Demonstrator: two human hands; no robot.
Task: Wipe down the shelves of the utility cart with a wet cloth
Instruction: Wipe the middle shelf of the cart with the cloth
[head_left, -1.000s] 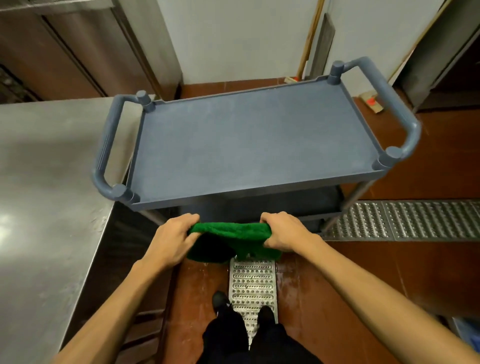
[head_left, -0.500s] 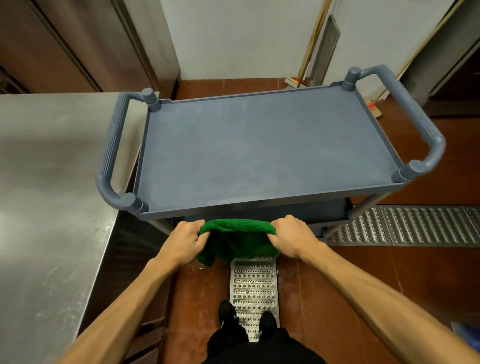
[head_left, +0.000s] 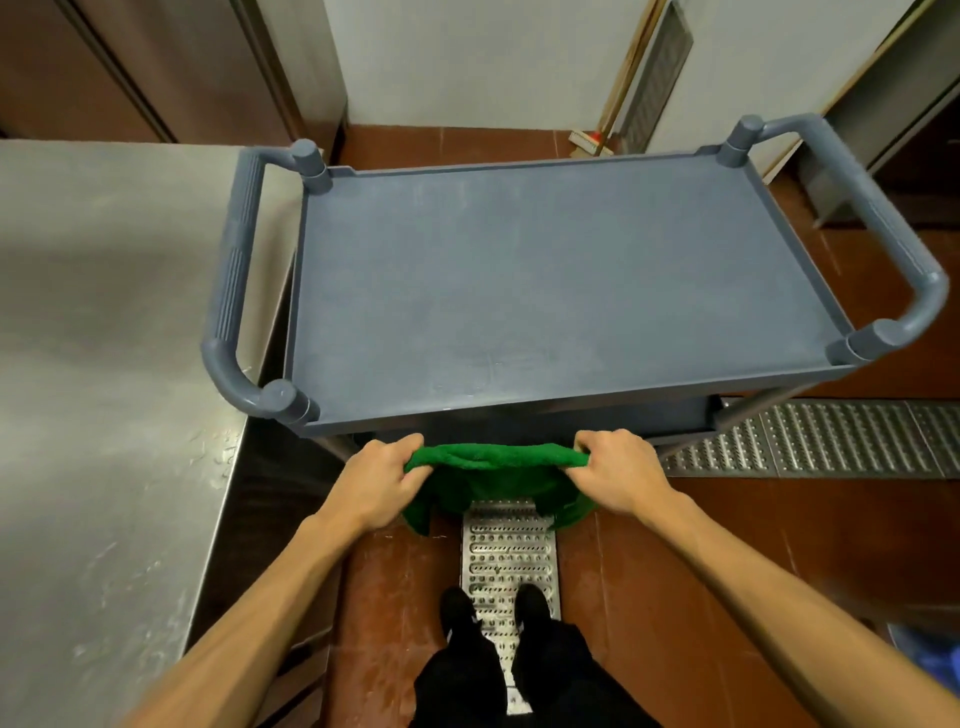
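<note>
A grey-blue plastic utility cart (head_left: 545, 291) stands in front of me, its flat top shelf bare, with a looped handle at each end. A lower shelf (head_left: 597, 418) shows only as a dark strip under the near edge. A green cloth (head_left: 493, 467) is stretched between my hands just below and in front of the cart's near edge, its lower part hanging down. My left hand (head_left: 376, 486) grips the cloth's left end. My right hand (head_left: 618, 473) grips its right end.
A stainless steel counter (head_left: 104, 389) runs along the left, close to the cart's left handle (head_left: 234, 291). Metal drain grates (head_left: 506, 561) lie in the red tile floor under my feet and to the right (head_left: 831, 441). A broom (head_left: 592, 140) leans on the back wall.
The cloth has been pulled wider and tauter between my hands. My view has tipped down, so the cart sits lower and closer in the frame.
</note>
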